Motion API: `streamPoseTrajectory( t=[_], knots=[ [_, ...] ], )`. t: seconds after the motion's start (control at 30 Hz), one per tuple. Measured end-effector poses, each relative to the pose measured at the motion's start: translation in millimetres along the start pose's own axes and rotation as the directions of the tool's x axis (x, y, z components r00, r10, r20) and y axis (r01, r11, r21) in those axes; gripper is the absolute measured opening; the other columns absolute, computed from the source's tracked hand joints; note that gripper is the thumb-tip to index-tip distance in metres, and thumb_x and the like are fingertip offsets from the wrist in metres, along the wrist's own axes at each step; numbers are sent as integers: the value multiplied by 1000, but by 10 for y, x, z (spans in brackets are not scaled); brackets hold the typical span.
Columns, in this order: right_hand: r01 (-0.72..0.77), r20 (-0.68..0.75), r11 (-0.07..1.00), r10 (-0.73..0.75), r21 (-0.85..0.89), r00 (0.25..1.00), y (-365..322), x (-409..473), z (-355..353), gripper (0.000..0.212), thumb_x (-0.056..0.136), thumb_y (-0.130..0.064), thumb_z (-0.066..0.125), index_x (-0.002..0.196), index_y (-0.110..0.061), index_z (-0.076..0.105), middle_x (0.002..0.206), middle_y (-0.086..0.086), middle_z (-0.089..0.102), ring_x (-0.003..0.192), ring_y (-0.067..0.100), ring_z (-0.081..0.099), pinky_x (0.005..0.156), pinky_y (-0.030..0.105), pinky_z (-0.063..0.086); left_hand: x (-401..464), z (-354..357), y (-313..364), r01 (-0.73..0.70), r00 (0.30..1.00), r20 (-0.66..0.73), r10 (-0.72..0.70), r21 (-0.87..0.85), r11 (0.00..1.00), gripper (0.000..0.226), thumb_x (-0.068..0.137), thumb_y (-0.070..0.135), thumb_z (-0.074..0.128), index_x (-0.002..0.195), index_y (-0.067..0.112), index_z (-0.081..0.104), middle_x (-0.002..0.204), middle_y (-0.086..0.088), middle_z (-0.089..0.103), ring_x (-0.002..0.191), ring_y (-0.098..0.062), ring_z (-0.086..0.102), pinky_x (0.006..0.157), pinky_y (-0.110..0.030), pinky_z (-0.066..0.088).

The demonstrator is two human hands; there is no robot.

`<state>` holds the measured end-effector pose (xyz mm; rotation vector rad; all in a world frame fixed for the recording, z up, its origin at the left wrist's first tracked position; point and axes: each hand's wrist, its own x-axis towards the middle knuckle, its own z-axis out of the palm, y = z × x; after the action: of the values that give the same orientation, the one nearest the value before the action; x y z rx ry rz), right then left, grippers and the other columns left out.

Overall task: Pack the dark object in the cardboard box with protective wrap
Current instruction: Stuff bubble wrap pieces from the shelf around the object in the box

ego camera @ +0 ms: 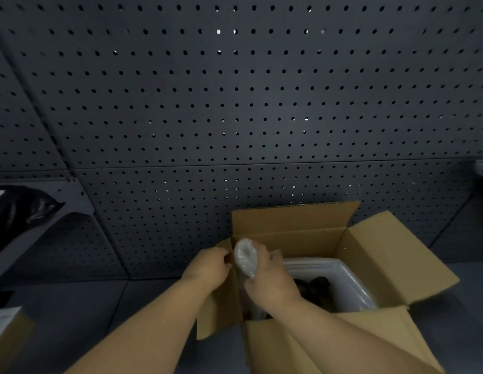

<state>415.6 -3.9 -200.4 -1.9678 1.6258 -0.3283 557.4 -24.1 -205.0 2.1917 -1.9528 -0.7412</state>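
Two bare forearms entered from the lower edge of the frame and converged on the cardboard box (pixel 370 265), which stood open in the lower right with all four flaps spread outward. The right hand (pixel 272 282), just left of the box's centre, was closed around a roll of translucent protective wrap (pixel 244 256); the upper end of the roll stood clear above the fingers, while the lower part ran down behind the hand into the box. The left hand (pixel 208 268), just left of the right one, had its fingers curled at the upper edge of the box's left wall, beside the left flap (pixel 216 314); whether it actually pinched the cardboard could not be told. The two hands lay close together, with the roll between them. Inside the box, to the right of the right hand and below it, a white liner (pixel 351 282) formed a pale-walled well, and the dark object (pixel 316 286) lay at the bottom of this well, partly hidden by the right wrist. The box rested on a dark grey work surface (pixel 127 306). Behind it, a dark perforated panel (pixel 235 103) filled the upper two thirds of the frame. At the left edge, a glossy black bag (pixel 24 206) sat on a shelf (pixel 73 195) fixed to the panel.
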Motion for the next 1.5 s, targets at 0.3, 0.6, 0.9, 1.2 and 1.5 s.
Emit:
streamPoseTrajectory(
  t=[0.3, 0.6, 0.9, 1.2, 1.5],
  knots=[
    [-47, 272, 992, 78, -119, 959, 1, 59, -173, 71, 90, -20, 55, 148, -15, 14, 131, 12, 51, 116, 27, 54, 78, 27, 42, 2, 3, -26, 0, 1000, -24, -1, -30, 1000, 49, 98, 29, 49, 145, 18, 38, 149, -5, 42, 132, -20, 44, 107, -28, 36],
    [-91, 299, 970, 157, -224, 941, 101, 308, 99, 71, 93, -11, 55, 150, -11, 13, 141, 16, 46, 129, 27, 47, 103, 33, 41, 29, -19, -18, 4, 1000, -13, -5, -48, 999, 50, 98, 29, 50, 145, 19, 37, 150, -4, 41, 134, -20, 42, 109, -29, 35],
    [268, 530, 897, -46, -350, 847, 108, 304, -405, 79, 88, -43, 62, 152, -18, 21, 154, 9, 30, 137, 26, 36, 106, 29, 34, -4, 1, -13, 4, 1000, 8, -3, -81, 997, 54, 98, 33, 49, 148, 20, 32, 148, -5, 42, 130, -19, 46, 104, -27, 41],
    [341, 509, 866, -120, -366, 852, 285, 394, -91, 61, 86, -29, 68, 141, -20, 44, 142, 12, 45, 126, 31, 48, 101, 33, 42, 31, -26, 7, 28, 999, 36, -24, -100, 995, 60, 94, 35, 56, 148, 21, 32, 149, -4, 41, 130, -19, 46, 106, -28, 40],
    [391, 542, 796, -96, -462, 835, 306, 443, 136, 54, 86, -24, 67, 136, -15, 48, 137, 17, 47, 119, 35, 53, 95, 40, 47, 45, -34, 15, 34, 999, 37, -30, -109, 993, 62, 92, 35, 59, 147, 21, 34, 148, -5, 42, 130, -19, 46, 107, -29, 40]
  ],
)
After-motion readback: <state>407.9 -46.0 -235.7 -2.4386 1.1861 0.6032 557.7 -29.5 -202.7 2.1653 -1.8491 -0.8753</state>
